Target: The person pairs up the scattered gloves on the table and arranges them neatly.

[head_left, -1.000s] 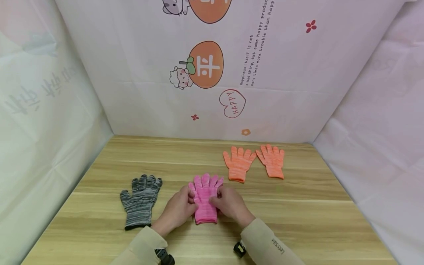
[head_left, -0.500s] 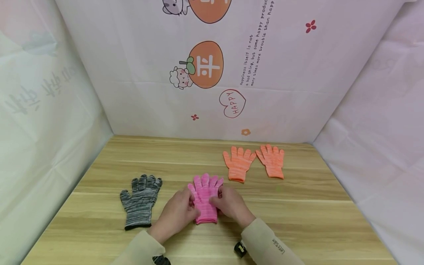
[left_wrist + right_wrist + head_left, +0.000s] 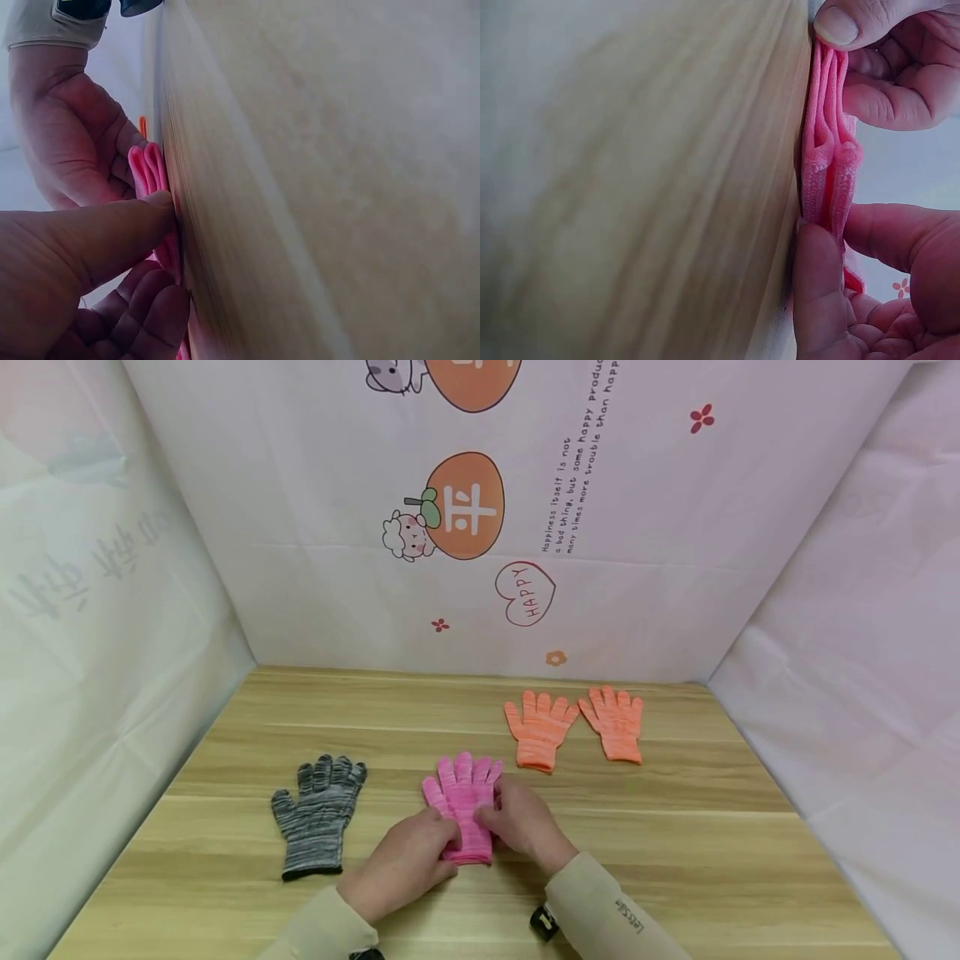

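Two pink knit gloves point(image 3: 468, 814) lie stacked on the wooden table, fingers pointing away; their two cuffs point(image 3: 829, 169) show side by side in the right wrist view. My left hand point(image 3: 408, 856) holds the stack's lower left edge near the cuff, its thumb point(image 3: 127, 229) against the layers in the left wrist view. On the opposite edge, my right hand point(image 3: 521, 822) pinches the gloves, thumb on top and fingers at the side. Part of the gloves' left edge is hidden under my left fingers.
A grey-and-black striped glove point(image 3: 318, 818) lies to the left. Two orange gloves point(image 3: 542, 731) lie side by side at the back right. White printed cloth point(image 3: 337, 568) walls the table point(image 3: 675, 860) at the back and both sides.
My left hand has slid down the pink gloves' left side toward the cuff, uncovering the glove's thumb. The right hand has stayed in place.
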`<state>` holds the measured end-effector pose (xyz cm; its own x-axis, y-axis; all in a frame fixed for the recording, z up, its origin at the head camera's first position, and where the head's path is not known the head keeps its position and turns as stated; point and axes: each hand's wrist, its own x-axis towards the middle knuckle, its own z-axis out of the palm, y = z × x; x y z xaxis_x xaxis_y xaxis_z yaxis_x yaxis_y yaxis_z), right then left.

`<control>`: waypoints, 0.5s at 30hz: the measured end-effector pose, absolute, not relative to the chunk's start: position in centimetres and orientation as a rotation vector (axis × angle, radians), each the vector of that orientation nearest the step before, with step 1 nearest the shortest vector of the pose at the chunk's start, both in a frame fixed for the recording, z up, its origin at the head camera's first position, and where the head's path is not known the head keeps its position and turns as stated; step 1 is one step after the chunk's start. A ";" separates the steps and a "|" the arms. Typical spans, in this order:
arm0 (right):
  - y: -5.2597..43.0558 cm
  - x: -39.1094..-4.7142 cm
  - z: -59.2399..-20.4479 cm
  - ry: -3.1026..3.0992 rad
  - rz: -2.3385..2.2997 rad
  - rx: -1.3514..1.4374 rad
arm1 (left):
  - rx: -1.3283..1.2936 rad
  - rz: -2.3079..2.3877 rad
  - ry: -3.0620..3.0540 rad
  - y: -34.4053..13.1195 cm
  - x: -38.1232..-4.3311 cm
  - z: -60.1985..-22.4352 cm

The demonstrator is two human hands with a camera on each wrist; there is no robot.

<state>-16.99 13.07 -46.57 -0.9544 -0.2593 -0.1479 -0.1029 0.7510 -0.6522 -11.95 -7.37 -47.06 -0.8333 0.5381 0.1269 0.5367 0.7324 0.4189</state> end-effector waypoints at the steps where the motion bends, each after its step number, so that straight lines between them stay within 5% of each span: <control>1: 13.1 -17.0 -46.6 2.725 -0.990 -0.287 | 0.911 0.700 2.925 -7.3 -11.9 -47.1; 11: 13.9 -16.3 -45.9 2.803 -0.956 -0.167 | 0.928 0.657 2.981 -7.0 -12.0 -47.3; 15: 14.4 -15.3 -45.3 2.813 -0.957 -0.321 | 0.934 0.657 2.997 -7.0 -12.0 -47.4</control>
